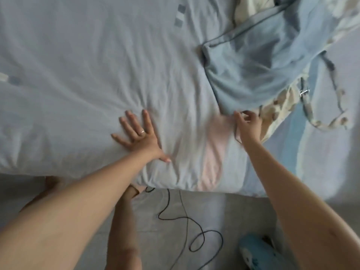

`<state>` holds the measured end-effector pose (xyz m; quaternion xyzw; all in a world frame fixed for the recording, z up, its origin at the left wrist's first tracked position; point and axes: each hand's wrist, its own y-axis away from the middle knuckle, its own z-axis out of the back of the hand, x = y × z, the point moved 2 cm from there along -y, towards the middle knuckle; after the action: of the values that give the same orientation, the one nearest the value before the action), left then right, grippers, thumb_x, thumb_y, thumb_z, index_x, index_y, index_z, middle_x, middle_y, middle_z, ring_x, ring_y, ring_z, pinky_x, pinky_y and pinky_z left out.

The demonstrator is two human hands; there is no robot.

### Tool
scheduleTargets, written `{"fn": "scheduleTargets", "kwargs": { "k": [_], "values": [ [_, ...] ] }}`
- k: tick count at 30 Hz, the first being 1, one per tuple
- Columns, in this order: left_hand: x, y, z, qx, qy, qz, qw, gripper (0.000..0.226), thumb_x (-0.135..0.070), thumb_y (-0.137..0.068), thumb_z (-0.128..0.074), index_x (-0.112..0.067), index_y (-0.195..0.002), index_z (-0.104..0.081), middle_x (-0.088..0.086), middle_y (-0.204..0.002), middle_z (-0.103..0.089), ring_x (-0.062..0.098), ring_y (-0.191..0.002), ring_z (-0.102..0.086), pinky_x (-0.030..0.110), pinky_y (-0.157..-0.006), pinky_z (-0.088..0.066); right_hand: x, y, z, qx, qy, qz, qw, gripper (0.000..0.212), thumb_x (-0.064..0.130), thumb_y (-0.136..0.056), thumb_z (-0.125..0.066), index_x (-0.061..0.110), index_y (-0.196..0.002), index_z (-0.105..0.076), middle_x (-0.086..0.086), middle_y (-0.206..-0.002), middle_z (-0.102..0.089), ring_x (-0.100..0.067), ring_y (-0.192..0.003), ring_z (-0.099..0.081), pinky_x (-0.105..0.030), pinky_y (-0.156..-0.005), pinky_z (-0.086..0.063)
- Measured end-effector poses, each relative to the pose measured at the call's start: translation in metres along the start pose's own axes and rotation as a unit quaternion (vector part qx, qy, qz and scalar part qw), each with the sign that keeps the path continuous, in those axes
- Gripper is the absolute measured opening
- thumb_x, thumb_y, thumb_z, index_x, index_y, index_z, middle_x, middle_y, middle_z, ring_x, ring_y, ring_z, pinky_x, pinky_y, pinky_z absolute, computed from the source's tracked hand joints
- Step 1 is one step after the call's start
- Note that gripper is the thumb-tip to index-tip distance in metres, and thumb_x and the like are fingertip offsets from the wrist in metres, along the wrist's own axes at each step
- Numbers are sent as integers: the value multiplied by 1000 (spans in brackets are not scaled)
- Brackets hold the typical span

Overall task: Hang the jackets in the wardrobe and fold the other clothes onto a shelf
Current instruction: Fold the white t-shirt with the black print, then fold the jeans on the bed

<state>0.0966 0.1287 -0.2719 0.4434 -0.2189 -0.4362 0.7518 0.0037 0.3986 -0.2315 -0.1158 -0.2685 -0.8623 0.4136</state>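
A light blue garment [259, 61] lies rumpled on the bed at the upper right, with a cream patterned cloth and belt [329, 114] beside it. My right hand [247, 123] pinches the garment's near corner with curled fingers. My left hand [138, 133] presses flat on the pale bedsheet [87, 75], fingers spread, a ring on one finger. A pale pink and blue strip of the sheet [212, 152] lies between my hands.
The bed's near edge [97, 172] runs across the middle of the view. Below it is grey floor with a black cable [187, 221] coiled on it. A blue slipper [259, 254] shows at the lower right. My legs stand against the bed.
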Motion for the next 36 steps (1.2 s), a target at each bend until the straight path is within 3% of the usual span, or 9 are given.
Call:
{"fn": "scheduleTargets", "kwargs": {
  "k": [3,8,12,15,18,23,28,32,36],
  "values": [
    [-1,-1,-2,-15,-9,-4,1000,173,-68,-32,-84,-17,-115,59,24,-125,59,45,-122,48,75,-96,10,27,-3,-20,12,-126,-36,991,36,46,-83,-64,10,-87,-62,-5,-84,-60,-15,-76,-54,-21,-59,-44],
    [-3,5,-1,-18,-10,-17,1000,163,-74,-41,-77,-20,-123,54,21,-131,56,42,-125,46,73,-98,11,50,28,-39,-18,-249,-106,963,23,18,-91,-51,13,-69,-44,3,-65,-40,-13,-62,-40,-15,-42,-30],
    [8,5,2,-40,147,-54,987,99,-70,-78,-51,-27,-151,-1,14,-155,23,30,-142,24,57,-113,7,52,74,-7,32,-174,3,984,22,17,-90,-54,16,-74,-39,4,-67,-39,-8,-58,-36,-16,-48,-30],
    [8,35,26,45,384,-131,913,85,-59,-70,-57,-9,-138,-43,17,-150,-30,24,-140,-25,26,-110,-22,55,121,34,84,-211,54,972,19,9,-94,-48,20,-108,-42,5,-96,-52,-8,-86,-50,-15,-73,-37],
    [7,93,71,39,388,-227,892,73,-33,-85,-68,-13,-144,-31,6,-151,-23,16,-140,-23,20,-108,-18,80,170,81,134,-239,87,958,28,4,-94,-44,26,-111,-43,0,-112,-56,-15,-103,-54,-20,-85,-43],
    [1,181,155,92,460,-289,835,66,-38,-93,-52,-23,-149,-21,-1,-156,-20,12,-142,-22,22,-104,-24,154,247,134,213,-238,171,932,29,5,-95,-44,30,-101,-57,-3,-89,-63,1,-75,-61,-23,-66,-50],
    [40,244,210,220,538,-193,790,68,-73,-73,-57,-27,-123,-59,1,-121,-61,17,-106,-62,36,-95,-48,236,317,166,281,-335,209,875,38,2,-95,-45,34,-107,-61,-3,-106,-66,-17,-103,-61,-37,-95,-48],
    [70,272,256,310,651,-229,654,84,-73,-74,-37,-6,-114,-68,18,-110,-67,29,-98,-66,38,-87,-54,271,356,177,360,-237,279,858,22,3,-96,-46,3,-113,-60,-1,-97,-59,-6,-92,-54,-21,-85,-45],
    [94,299,295,189,569,-264,756,22,-21,-72,-57,-9,-56,-65,7,-56,-62,15,-51,-61,16,-50,-48,274,383,166,453,-159,252,841,24,11,-99,-47,9,-118,-61,-1,-106,-63,-10,-101,-57,-32,-95,-45]
  ]
}}
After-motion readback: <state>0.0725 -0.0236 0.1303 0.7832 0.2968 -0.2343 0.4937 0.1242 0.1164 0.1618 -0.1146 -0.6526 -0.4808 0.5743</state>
